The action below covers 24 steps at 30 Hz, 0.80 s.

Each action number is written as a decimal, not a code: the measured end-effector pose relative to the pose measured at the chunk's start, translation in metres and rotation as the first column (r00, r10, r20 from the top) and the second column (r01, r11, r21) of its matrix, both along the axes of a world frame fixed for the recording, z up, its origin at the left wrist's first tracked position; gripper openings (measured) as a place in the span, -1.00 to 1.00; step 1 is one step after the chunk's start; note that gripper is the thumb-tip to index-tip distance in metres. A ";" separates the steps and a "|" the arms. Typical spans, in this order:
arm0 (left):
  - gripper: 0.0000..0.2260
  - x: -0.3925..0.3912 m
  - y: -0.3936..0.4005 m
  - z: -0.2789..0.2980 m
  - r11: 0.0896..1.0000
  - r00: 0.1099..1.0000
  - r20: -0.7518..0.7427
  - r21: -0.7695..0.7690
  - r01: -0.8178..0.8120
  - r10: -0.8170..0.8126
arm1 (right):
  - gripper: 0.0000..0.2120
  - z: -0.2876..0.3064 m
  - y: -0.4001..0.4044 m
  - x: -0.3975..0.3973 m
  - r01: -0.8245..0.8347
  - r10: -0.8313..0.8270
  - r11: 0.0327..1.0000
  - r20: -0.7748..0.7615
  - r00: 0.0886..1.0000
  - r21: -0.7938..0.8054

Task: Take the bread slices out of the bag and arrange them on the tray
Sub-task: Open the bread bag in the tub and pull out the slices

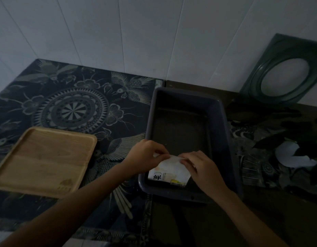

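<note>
A white bread bag [169, 172] with black printed characters lies in the near end of a dark plastic bin [220, 111]. My left hand [145, 157] pinches the bag's top edge from the left. My right hand [202, 168] grips the same top edge from the right. The bag's contents are hidden, and no bread slices show. A bare wooden tray [45, 161] sits to the left of the bin, on the patterned tabletop.
A dark cloth [74, 104] with floral and mandala patterns covers the table. A green square frame [282, 72] with an oval opening leans on the white wall at the back right. A torn white scrap [289, 157] lies right of the bin.
</note>
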State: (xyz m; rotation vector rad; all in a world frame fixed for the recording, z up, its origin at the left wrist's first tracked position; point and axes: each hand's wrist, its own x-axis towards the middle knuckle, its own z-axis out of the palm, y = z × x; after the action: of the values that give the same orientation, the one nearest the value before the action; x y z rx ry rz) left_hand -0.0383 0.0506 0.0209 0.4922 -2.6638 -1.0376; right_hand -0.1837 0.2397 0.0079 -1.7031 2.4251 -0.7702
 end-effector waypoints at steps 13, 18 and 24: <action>-0.84 -0.020 -0.023 0.015 0.996 0.999 0.024 -0.087 0.024 -0.022 | -0.70 0.002 -0.007 0.026 -0.012 0.020 1.000 -0.329 0.944 0.028; -0.85 -0.029 -0.032 0.020 0.991 0.997 0.067 -0.130 0.036 -0.027 | -0.80 0.004 -0.004 0.037 -0.073 0.059 0.997 -0.406 0.912 -0.020; -0.82 -0.032 -0.039 0.020 0.961 0.997 0.070 -0.277 0.008 0.012 | -0.76 0.008 0.011 0.052 -0.063 0.046 0.998 -0.411 0.911 -0.028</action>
State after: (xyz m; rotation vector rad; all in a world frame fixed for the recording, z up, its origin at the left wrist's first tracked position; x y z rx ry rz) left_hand -0.0704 0.0120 0.0407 0.4809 -2.8086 -0.6401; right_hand -0.1318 0.2509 0.0155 -2.1242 2.6144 -0.4953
